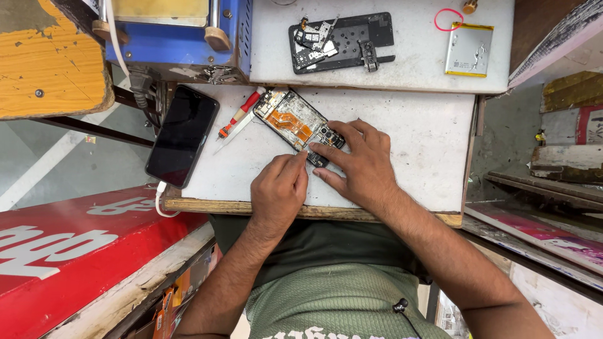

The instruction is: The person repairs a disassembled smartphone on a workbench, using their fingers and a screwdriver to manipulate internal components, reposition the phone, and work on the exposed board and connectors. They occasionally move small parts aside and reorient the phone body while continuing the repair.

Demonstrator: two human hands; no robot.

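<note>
Item in hand: an opened phone (299, 125) with its orange-taped insides showing, lying slantwise on the white work board (427, 138), where I see my left hand (278, 191) pinching at its near end and my right hand (361, 164) pressing spread fingertips on the same end. Beside it: a red-handled screwdriver (239, 115), a black phone (183, 135) face up, a black back cover (342, 41) and a flat silver battery (468, 50) on the upper board.

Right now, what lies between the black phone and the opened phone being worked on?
Head view: a red-handled screwdriver and thin tweezers lie between black phone and opened phone.
</note>
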